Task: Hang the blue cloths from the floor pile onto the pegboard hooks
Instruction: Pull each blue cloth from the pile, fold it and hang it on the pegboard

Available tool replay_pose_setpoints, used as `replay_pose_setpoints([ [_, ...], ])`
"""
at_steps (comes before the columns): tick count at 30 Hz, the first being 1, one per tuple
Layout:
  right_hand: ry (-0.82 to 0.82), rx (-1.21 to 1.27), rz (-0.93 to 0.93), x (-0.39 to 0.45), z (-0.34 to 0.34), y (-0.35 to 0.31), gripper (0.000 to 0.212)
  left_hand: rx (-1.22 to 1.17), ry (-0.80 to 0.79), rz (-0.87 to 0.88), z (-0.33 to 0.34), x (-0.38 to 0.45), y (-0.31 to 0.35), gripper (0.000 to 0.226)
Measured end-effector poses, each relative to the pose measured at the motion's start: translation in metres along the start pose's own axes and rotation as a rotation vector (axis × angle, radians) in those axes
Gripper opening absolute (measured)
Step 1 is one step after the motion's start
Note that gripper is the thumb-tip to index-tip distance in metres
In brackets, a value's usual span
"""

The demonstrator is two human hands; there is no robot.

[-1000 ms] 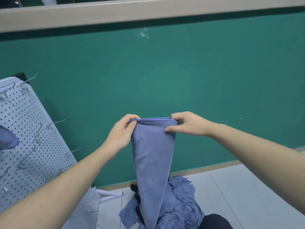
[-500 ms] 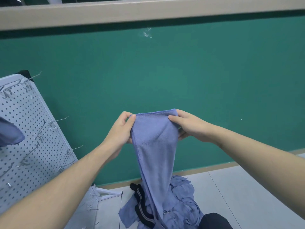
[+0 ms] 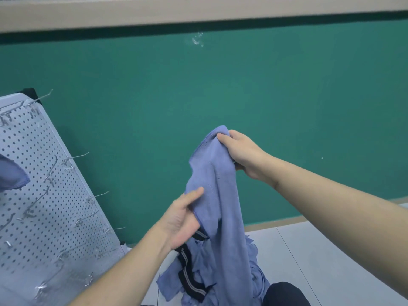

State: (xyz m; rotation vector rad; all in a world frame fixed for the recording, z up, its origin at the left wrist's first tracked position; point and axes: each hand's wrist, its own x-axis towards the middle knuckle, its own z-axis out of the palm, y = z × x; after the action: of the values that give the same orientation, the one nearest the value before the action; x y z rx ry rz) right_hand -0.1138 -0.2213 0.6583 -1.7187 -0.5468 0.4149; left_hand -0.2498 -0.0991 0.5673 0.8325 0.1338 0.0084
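Fingers of the right hand (image 3: 242, 153) were curled round the top of the soft blue microfibre cloth (image 3: 217, 195), bunching it at about one o'clock from centre. The left hand (image 3: 183, 217) had let go of the top hem and dropped, fingers straight against the cloth's side edge (likely regathering it for a hook). The white perforated pegboard (image 3: 44, 195) stood at nine o'clock, the floor pile (image 3: 220, 279) at six. No writing was readable.

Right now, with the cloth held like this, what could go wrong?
1. Only the right hand grips the held cloth; the left hand merely touches its edge, so it may slip.
2. Its tail hangs into the floor pile and could snag the black strap.
3. Bare hooks could catch a sleeve-less arm.
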Motion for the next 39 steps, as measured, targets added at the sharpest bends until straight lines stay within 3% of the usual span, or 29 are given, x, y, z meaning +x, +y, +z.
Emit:
replay_pose_setpoints([
  [2,0.054,-0.009,0.032,0.005,-0.004,0.007,0.022,0.068,0.071,0.001,0.007,0.002,0.0,0.049],
  [4,0.023,0.109,0.122,0.006,-0.008,0.018,0.033,0.131,0.146,0.027,0.011,0.008,0.006,0.037],
  [6,-0.139,0.25,0.271,0.002,-0.013,0.033,0.061,0.17,0.19,0.029,0.015,0.014,0.016,0.033],
  [9,-0.411,0.174,0.437,-0.01,-0.02,0.066,0.099,0.199,0.225,-0.006,0.017,0.019,0.028,0.034],
  [10,-0.474,0.109,0.46,-0.016,-0.022,0.075,0.094,0.21,0.237,-0.006,0.016,0.021,0.032,0.034],
  [13,-0.549,-0.06,0.337,-0.032,-0.018,0.088,0.038,0.258,0.275,-0.002,0.01,0.024,0.04,0.035],
  [15,-0.529,-0.126,0.208,-0.036,-0.01,0.087,0.025,0.297,0.299,-0.009,0.007,0.025,0.043,0.034],
  [19,-0.327,-0.261,0.021,-0.034,0.005,0.076,0.021,0.405,0.408,0.042,0.0,0.025,0.054,0.024],
  [24,-0.177,0.037,0.031,-0.026,0.011,0.067,0.022,0.444,0.515,0.056,-0.013,0.024,0.068,0.017],
  [29,-0.083,0.125,0.148,-0.013,0.019,0.064,0.026,0.501,0.324,-0.161,-0.021,0.018,0.054,0.029],
  [31,-0.038,0.194,0.186,-0.008,0.02,0.061,0.021,0.417,0.247,-0.188,-0.024,0.014,0.038,0.025],
  [35,0.056,0.297,0.251,-0.001,0.012,0.056,0.015,0.408,0.188,-0.104,-0.025,0.009,0.008,0.032],
  [39,0.02,0.23,0.31,-0.001,0.001,0.062,0.027,0.455,0.187,0.004,-0.013,0.017,-0.004,0.024],
])
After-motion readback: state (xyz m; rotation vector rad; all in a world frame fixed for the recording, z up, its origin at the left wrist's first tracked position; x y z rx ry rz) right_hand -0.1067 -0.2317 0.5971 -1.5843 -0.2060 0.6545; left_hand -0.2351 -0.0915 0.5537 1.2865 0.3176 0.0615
